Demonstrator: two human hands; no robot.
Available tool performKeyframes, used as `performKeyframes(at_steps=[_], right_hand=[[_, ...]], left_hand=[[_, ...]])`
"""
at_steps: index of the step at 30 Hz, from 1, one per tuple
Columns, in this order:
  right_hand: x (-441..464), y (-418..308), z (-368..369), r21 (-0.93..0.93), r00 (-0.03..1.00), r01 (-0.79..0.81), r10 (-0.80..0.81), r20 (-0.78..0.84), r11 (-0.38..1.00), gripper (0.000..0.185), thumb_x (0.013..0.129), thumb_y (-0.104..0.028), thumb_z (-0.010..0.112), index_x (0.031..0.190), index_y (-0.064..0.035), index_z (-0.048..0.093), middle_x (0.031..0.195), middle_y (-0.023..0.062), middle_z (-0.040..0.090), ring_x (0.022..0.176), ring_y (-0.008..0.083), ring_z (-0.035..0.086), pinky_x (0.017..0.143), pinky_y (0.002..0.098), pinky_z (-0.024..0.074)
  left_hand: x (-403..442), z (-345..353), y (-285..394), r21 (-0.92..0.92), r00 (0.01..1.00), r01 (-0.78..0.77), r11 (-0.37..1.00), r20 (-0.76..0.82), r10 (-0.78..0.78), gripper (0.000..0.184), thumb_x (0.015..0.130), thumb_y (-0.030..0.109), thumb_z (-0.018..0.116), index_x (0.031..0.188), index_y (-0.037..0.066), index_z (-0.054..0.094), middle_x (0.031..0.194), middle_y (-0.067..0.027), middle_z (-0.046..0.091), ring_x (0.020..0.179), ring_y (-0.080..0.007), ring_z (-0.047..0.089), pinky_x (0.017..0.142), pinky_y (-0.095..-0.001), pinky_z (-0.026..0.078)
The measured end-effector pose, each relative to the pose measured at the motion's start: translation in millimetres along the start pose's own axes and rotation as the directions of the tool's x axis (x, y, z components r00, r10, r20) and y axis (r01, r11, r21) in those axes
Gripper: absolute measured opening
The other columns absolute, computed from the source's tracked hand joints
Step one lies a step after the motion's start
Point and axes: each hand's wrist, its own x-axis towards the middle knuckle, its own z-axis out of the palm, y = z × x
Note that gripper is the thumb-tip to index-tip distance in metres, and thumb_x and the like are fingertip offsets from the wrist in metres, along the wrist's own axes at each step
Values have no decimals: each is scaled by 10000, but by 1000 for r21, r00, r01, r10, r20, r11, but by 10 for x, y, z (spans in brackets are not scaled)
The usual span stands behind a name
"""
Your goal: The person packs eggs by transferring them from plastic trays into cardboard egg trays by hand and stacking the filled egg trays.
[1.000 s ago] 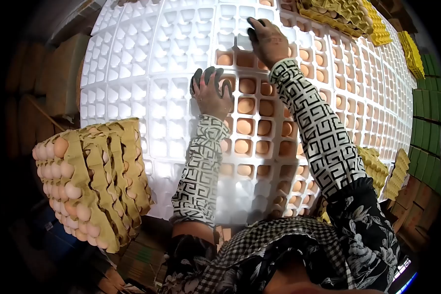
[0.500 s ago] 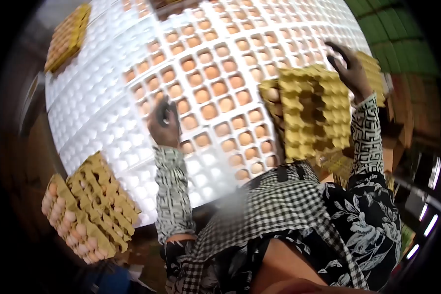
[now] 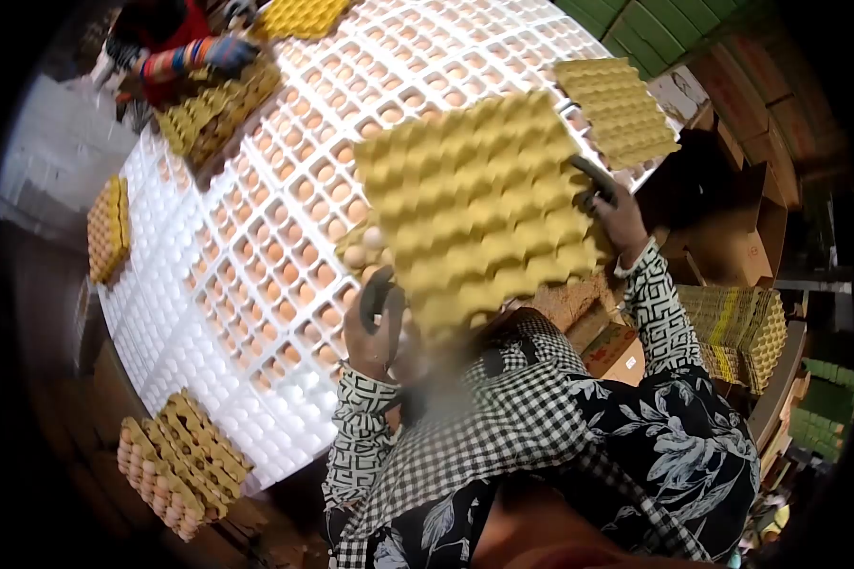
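Observation:
A yellow pulp egg tray [image 3: 479, 209] is tilted in front of me, between my two hands. My left hand [image 3: 375, 327], in a dark-fingered glove, is curved at its lower left edge. At its right edge is my right hand [image 3: 612, 204], fingers bent around the rim. Beneath the yellow tray, several pale eggs [image 3: 356, 256] show in another pulp tray by my left hand. White foam trays [image 3: 176, 275] cover the table; many of their cells hold brown eggs [image 3: 287, 310].
A co-worker's gloved hand [image 3: 230, 52] is beside a pulp tray stack [image 3: 220, 112] at the upper left. Another stack with eggs [image 3: 182, 465] stands lower left. A flat pulp tray [image 3: 617, 111] lies upper right. Cardboard boxes [image 3: 731, 232] and stacked trays [image 3: 731, 332] are at the right.
The view has swung right. Both hands have come to the yellow tray, which is now tilted up between them. The co-worker's hand has come into view.

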Motion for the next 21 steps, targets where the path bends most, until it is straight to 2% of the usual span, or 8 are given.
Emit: performKeyframes(at_steps=[3, 5, 7, 9, 11, 17, 18, 21], right_hand=[[580, 249, -655, 218, 961, 101, -38, -274, 971, 460, 857, 74, 473, 1259, -75, 640, 1037, 53, 686, 933, 106, 598, 843, 240, 470], [1066, 896, -1034, 162, 881, 79, 8, -473, 984, 347, 888, -3, 530, 1208, -54, 653, 1075, 92, 705, 952, 171, 654, 844, 304, 505], [1460, 1458, -1210, -145, 767, -97, -19, -641, 985, 348, 891, -172, 578, 1213, -50, 633, 1044, 184, 695, 969, 347, 661, 861, 384, 513], [1604, 1658, -1217, -353, 826, -441, 220, -519, 825, 408, 909, -275, 536, 1259, -78, 606, 1150, 203, 664, 1075, 372, 623, 928, 415, 489], [1603, 1847, -1056, -392, 830, -538, 388, -401, 746, 477, 910, -352, 500, 1307, -98, 570, 1233, 219, 620, 1154, 367, 585, 977, 432, 460], [1874, 3236, -927, 69, 817, -320, 312, -484, 945, 454, 846, -297, 642, 1248, -87, 619, 1145, 206, 666, 1006, 303, 654, 878, 403, 501], [1815, 3028, -984, -63, 824, -219, 150, -546, 974, 366, 855, -206, 656, 1192, -64, 648, 1138, 161, 676, 943, 246, 651, 826, 379, 520], [1732, 2515, -1034, 285, 857, 80, 80, -509, 955, 290, 895, -52, 605, 1181, -22, 643, 1036, 85, 659, 867, 178, 612, 768, 317, 517]], left_hand=[[240, 319, -81, 479, 934, -211, 852, -159, 320, 460, 883, 167, 694, 1291, 10, 552, 1237, -175, 570, 1143, -298, 552, 984, -399, 437], [246, 445, -333, 690, 927, -33, 723, -249, 280, 676, 806, 362, 738, 1347, 26, 508, 1343, -240, 490, 1266, -397, 436, 1084, -492, 317], [168, 550, -546, 681, 954, 239, 692, -298, -36, 853, 782, 481, 718, 1462, 102, 370, 1492, -253, 313, 1388, -442, 277, 1138, -539, 226], [98, 632, -740, 767, 975, 170, 618, -222, 8, 876, 779, 486, 723, 1486, 138, 338, 1517, -254, 272, 1401, -457, 241, 1131, -566, 225], [57, 672, -693, 804, 978, 144, 577, -206, 42, 724, 820, 330, 746, 1420, 74, 432, 1489, -260, 325, 1352, -426, 357, 1104, -470, 323], [25, 513, -846, 108, 923, 54, 993, -385, -8, 554, 906, 170, 676, 1364, -35, 442, 1379, -190, 445, 1200, -293, 496, 1001, -390, 431], [4, 519, -882, 191, 898, 159, 969, -435, -62, 609, 855, 245, 678, 1316, -74, 440, 1251, -246, 498, 1175, -364, 491, 1027, -430, 399], [-11, 362, -778, 175, 914, 241, 955, -372, -163, 541, 895, 193, 676, 1341, -33, 469, 1238, -160, 581, 1097, -253, 565, 939, -363, 464]])
